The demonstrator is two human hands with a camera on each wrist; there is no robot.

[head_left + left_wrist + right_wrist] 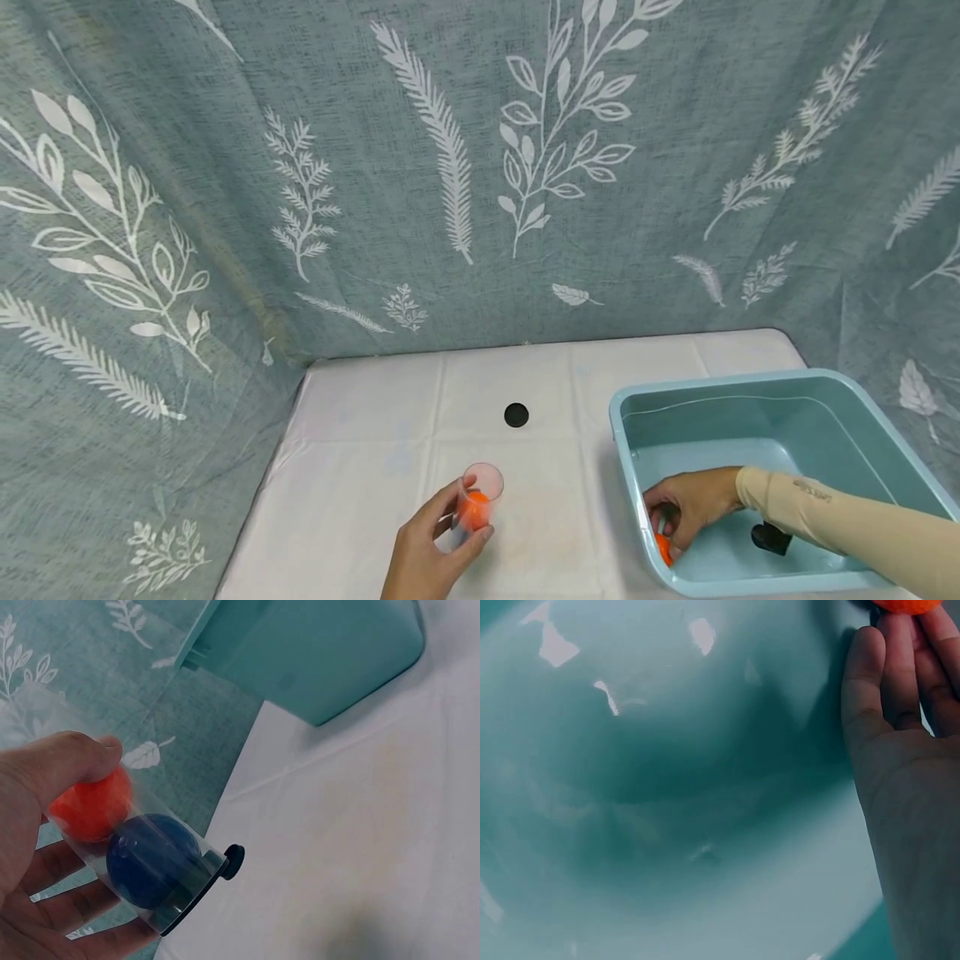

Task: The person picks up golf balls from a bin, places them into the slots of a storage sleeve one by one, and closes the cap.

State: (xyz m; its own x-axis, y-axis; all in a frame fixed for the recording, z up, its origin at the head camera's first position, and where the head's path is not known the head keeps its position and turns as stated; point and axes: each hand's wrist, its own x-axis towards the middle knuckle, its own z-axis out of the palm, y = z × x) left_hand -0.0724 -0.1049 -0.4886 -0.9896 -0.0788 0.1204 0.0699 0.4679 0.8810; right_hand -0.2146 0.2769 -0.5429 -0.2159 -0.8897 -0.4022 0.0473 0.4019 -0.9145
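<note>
While the left hand grips a clear plastic tube tilted above the counter, its fingers curl round it; an orange ball sits above a blue ball inside. Over in the teal basin, the right hand reaches to the near left corner, fingers curled loosely against a second orange ball that lies just beyond the fingertips; whether they pinch it I cannot tell. White cloth covers the counter, with a black hole mid-surface. Leaf-print fabric walls the space.
</note>
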